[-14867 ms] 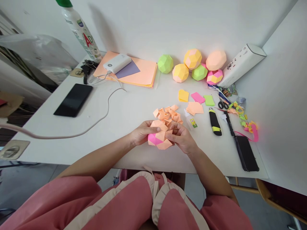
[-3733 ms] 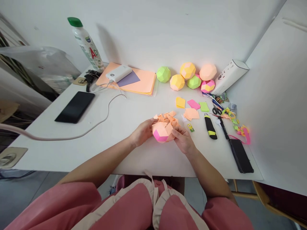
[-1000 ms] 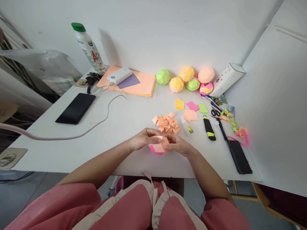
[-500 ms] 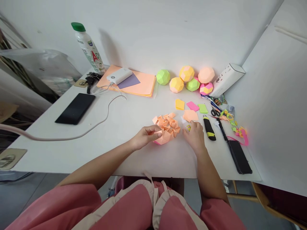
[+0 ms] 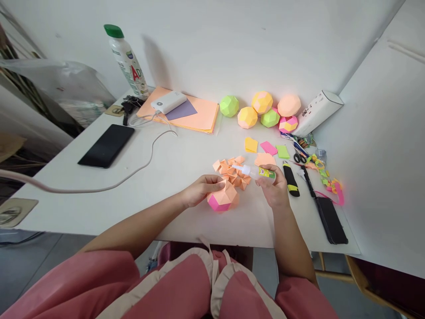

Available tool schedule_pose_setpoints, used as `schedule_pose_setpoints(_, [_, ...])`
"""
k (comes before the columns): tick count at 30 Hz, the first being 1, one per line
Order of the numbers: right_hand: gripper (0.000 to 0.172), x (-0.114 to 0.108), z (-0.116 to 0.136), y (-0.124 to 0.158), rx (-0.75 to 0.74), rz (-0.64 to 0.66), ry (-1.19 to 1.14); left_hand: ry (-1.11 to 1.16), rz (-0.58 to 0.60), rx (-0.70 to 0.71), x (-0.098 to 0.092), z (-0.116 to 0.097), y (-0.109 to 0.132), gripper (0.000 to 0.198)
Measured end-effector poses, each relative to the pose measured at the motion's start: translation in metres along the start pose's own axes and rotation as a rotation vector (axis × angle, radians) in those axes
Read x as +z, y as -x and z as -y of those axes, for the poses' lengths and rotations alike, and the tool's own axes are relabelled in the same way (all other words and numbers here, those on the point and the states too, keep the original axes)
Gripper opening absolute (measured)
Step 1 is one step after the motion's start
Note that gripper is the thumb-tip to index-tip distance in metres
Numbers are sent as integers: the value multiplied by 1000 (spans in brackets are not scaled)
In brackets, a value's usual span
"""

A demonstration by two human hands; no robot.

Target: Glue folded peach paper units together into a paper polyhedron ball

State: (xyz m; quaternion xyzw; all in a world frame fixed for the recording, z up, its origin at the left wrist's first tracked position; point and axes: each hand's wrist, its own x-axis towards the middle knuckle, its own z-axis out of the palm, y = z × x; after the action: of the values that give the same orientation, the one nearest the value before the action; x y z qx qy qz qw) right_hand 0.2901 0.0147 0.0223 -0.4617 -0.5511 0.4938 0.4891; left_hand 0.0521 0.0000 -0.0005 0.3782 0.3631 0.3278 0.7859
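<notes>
My left hand pinches the upper left of a faceted paper ball, peach with a pink panel facing me. Between thumb and fingers of my right hand lies a small clear glue bottle with a yellow-green label. Its thin white nozzle points left, above a pile of folded peach paper pieces. The pile sits just beyond the ball. Flat peach paper pieces lie behind the bottle, partly covered by it.
Several finished paper balls stand along the wall. Small yellow, pink and green papers lie mid-table. At right are a cutter, scissors and a black phone-like object. A cable crosses the left side, near a tablet.
My right hand has lifted the glue bottle off the table and turned its nozzle left. My left hand has brought the paper ball slightly nearer, showing more of its pink panel.
</notes>
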Motion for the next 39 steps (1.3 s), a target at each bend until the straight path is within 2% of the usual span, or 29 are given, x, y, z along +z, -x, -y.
schedule_pose_setpoints(3, [42,4,1,0,-16,-7,-163,11,0,-25,-1,1,-1,32])
schedule_pose_setpoints(7, [46,8,6,1,2,38,-230,13,14,-56,-1,1,-2,33])
schedule_pose_setpoints(14, [45,11,13,5,24,127,-207,45,19,-89,1,1,-2,29])
schedule_pose_setpoints(21, [41,16,9,5,66,167,-208,73,51,-83,3,0,0,30])
schedule_pose_setpoints(25, [43,14,9,6,60,168,-165,54,38,-90,3,0,-1,29])
schedule_pose_setpoints(32, [37,15,5,8,-98,159,-158,44,59,-107,7,-4,0,29])
schedule_pose_setpoints(39, [44,17,4,10,-106,84,-141,45,100,-108,7,-4,1,27])
